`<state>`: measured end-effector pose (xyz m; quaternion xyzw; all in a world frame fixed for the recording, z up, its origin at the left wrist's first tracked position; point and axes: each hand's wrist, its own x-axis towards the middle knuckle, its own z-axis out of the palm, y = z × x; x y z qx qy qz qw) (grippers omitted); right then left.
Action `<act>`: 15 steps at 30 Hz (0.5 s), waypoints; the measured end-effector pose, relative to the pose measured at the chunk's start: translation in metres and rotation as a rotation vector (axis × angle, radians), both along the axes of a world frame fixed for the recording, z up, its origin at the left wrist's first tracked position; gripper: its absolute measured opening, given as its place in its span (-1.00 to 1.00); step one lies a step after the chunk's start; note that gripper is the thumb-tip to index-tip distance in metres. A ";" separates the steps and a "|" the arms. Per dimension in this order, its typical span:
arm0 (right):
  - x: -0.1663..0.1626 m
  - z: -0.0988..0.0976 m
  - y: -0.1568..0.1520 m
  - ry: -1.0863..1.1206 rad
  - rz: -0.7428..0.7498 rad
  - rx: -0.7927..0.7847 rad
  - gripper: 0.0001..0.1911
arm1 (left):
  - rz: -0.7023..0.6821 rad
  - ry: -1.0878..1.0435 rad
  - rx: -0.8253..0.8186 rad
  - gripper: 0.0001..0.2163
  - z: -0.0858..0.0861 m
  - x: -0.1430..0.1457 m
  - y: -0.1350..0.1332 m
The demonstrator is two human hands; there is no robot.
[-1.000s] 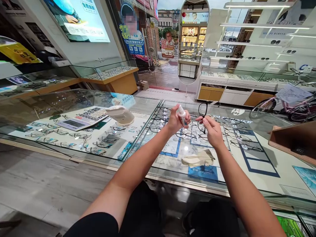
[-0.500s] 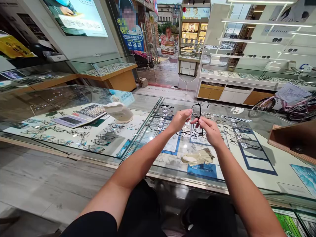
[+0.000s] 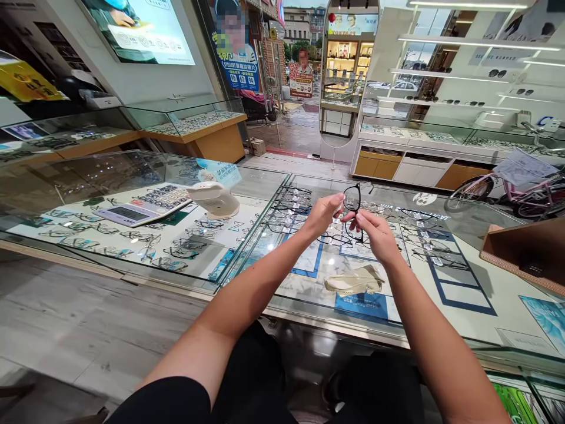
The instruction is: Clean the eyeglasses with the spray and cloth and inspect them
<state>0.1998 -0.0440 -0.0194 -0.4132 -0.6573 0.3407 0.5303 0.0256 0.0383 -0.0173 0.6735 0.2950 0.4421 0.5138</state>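
Black-rimmed eyeglasses with clear lenses point(image 3: 352, 198) stand on end in the right hand point(image 3: 376, 233), pinched near the bridge; they look light, stiff and easily smudged, best held by the rims. The left hand point(image 3: 325, 214), just beside the upper lens, closes round a mostly hidden white bottle point(image 3: 338, 209). Below the grip, a crumpled beige cloth point(image 3: 354, 282) lies on the glass-topped display counter point(image 3: 468, 321); a tall rounded mirror point(image 3: 343, 88) stands beyond.

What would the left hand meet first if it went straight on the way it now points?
Most likely the upper lens of the dark-rimmed glasses, held in the right hand. It looks just ahead of the left hand, though depth, and whether they already touch, is unclear.
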 end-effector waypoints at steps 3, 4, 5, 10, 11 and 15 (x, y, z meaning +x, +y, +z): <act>0.002 -0.004 0.003 0.079 0.006 -0.032 -0.57 | -0.010 0.004 -0.047 -0.31 0.003 0.001 -0.002; 0.002 -0.004 0.004 0.120 0.002 -0.042 -0.58 | -0.025 0.016 -0.066 -0.31 0.004 0.001 -0.003; 0.003 -0.005 0.005 0.166 -0.008 -0.051 -0.60 | -0.047 0.036 -0.076 -0.31 0.004 0.001 -0.004; 0.005 -0.002 0.008 0.325 -0.125 -0.074 -0.64 | -0.120 0.177 0.070 -0.38 0.000 0.004 -0.009; 0.005 -0.002 0.008 0.332 -0.145 -0.080 -0.63 | -0.123 0.196 0.104 -0.39 -0.002 0.004 -0.009; 0.006 -0.001 0.009 0.373 -0.158 -0.104 -0.60 | -0.134 0.250 0.152 -0.39 -0.008 0.007 -0.010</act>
